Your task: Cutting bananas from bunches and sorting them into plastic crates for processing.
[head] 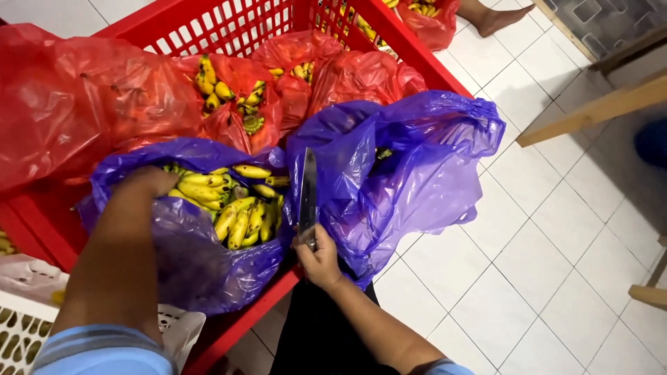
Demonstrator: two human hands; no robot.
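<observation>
My left hand reaches into a purple plastic bag and rests on the rim beside several small yellow bananas. In my right hand is a long knife, gripped by the handle, its blade pointing away from me between the two purple bags. The second purple bag sits to the right, its contents mostly hidden. Both bags lie in a red plastic crate.
Red plastic bags with more bananas fill the crate's far side. A white basket is at lower left. Wooden furniture legs stand on the white tiled floor at right. Another person's bare foot shows at the top.
</observation>
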